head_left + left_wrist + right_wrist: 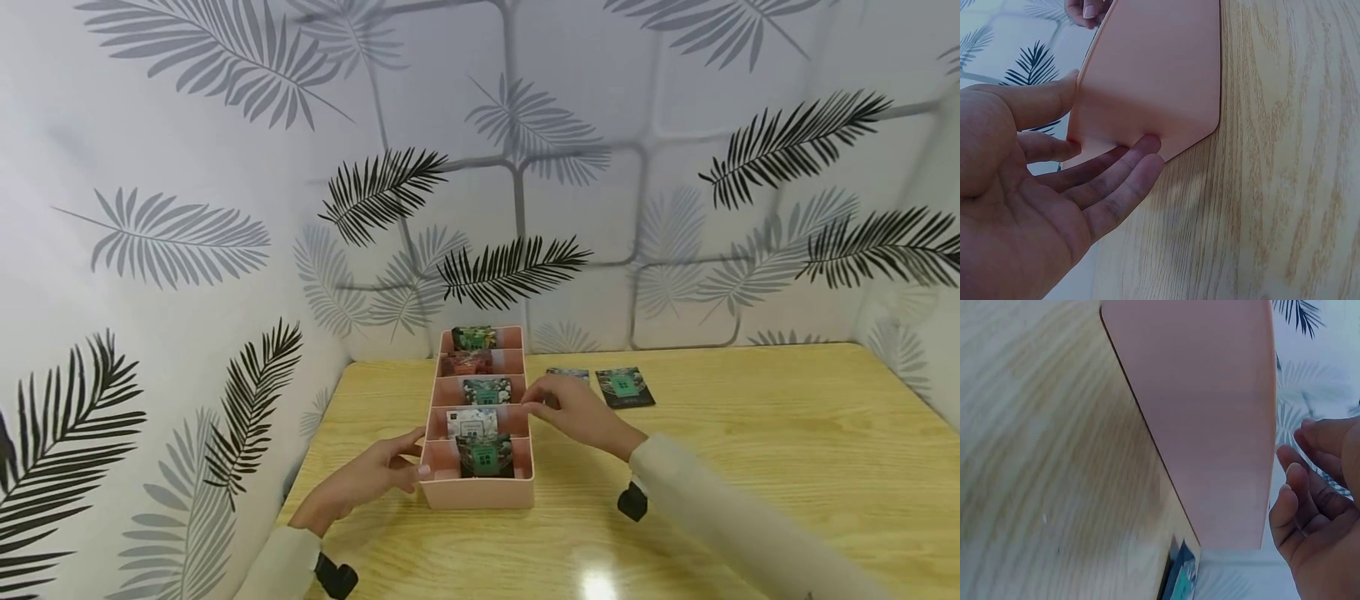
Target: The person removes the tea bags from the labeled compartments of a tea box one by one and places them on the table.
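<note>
A pink divided box (480, 493) stands on the table, its several compartments in one row, each with a small packet. The front compartment has a dark packet with a green label (486, 457); behind it is a white packet (472, 423). Farther back are another dark packet (487, 391), a red packet (467, 363) and a green-yellow packet (474, 337). My left hand (378, 473) holds the box at its front left corner, thumb at the rim, fingers against the outer wall. My right hand (577, 410) is beside the right rim, fingers loosely bent and holding nothing.
Two flat packets lie on the wooden table (750, 450) right of the box: a dark one with a green label (625, 387), and another (567, 372) partly hidden by my right hand. A wall covering with leaf prints (570, 208) rises behind the table.
</note>
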The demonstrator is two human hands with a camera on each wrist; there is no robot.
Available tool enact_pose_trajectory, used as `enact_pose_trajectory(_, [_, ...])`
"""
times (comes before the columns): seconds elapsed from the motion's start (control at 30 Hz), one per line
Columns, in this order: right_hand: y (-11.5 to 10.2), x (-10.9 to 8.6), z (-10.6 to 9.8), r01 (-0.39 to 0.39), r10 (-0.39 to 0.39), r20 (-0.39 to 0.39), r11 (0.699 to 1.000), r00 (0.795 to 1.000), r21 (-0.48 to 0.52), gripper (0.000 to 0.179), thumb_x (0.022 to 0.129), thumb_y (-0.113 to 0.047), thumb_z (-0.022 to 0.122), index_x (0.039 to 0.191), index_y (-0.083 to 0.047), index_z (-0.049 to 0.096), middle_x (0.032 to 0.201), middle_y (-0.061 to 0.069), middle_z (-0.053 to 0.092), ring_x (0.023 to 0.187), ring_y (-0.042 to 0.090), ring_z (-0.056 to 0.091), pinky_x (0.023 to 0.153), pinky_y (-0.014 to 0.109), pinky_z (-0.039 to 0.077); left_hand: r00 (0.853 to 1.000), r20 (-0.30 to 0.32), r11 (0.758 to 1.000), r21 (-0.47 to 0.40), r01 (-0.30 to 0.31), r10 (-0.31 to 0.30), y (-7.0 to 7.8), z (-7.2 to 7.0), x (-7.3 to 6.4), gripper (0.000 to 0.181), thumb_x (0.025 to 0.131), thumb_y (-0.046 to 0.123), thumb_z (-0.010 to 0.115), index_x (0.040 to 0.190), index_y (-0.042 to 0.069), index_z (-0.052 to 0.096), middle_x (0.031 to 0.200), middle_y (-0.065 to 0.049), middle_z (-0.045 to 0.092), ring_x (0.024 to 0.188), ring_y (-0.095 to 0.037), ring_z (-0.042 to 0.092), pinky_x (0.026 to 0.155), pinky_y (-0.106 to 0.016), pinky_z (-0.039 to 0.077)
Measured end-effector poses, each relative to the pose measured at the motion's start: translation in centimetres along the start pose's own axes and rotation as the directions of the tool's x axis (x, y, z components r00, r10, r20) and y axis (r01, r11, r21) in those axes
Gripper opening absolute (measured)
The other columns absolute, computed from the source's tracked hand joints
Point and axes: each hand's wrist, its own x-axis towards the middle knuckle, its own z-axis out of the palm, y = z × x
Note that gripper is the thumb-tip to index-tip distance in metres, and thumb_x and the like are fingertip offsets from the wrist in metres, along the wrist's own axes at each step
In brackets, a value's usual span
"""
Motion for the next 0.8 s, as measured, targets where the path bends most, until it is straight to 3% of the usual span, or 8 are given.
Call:
enact_pose_trajectory(0.13, [-1.4,-0.2,1.1,0.023,-0.024,0.049,0.999,0.998,0.022,0.015,0.095,-0.034,0.059,0.100,-0.025,0.070,0.089,-0.012,0.065,0.062,0.016,0.054,0.055,0.028,0.045,1.000,-0.002,1.000,0.012,-0.009,0.009,-0.1,0.0,0.1,0.077,0.094,0.030,0.061,0.154,0.014,0.016,0.145,-0.017,0.036,0.106,-0.025,0.057,0.090,-0.050,0.048])
enact_pose_trajectory(0.33, [-2.5,-0.4,2.4,0.058,-0.058,0.099,0.998,0.993,0.011,0.012,0.089,-0.035,0.067,0.096,-0.025,0.069,0.083,-0.017,0.062,0.060,0.008,0.052,0.053,0.025,0.045,1.000,-0.006,1.000,0.021,-0.014,0.014,0.0,-0.1,0.0,0.076,0.095,0.029,0.061,0.154,0.013,0.017,0.144,-0.018,0.037,0.105,-0.026,0.058,0.089,-0.050,0.049])
enact_pose_trajectory(0.6, [-2.9,-0.9,2.9,0.077,-0.074,0.051,0.994,0.996,-0.073,0.008,0.084,-0.031,0.073,0.082,-0.027,0.067,0.077,-0.018,0.056,0.059,0.005,0.049,0.051,0.023,0.043,1.000,-0.002,1.000,0.018,-0.013,0.013,0.1,0.0,0.0,0.077,0.094,0.029,0.061,0.154,0.013,0.016,0.145,-0.017,0.036,0.105,-0.026,0.057,0.089,-0.050,0.048])
enact_pose_trajectory(0.8, [-3.3,-1.0,2.9,0.136,-0.133,0.041,0.985,0.990,-0.102,0.006,0.088,-0.028,0.070,0.083,-0.025,0.069,0.078,-0.016,0.052,0.060,0.005,0.044,0.052,0.022,0.041,1.000,-0.006,1.000,0.024,-0.020,0.020,0.0,0.0,0.0,0.075,0.095,0.030,0.060,0.154,0.012,0.016,0.143,-0.017,0.037,0.107,-0.024,0.057,0.089,-0.051,0.049])
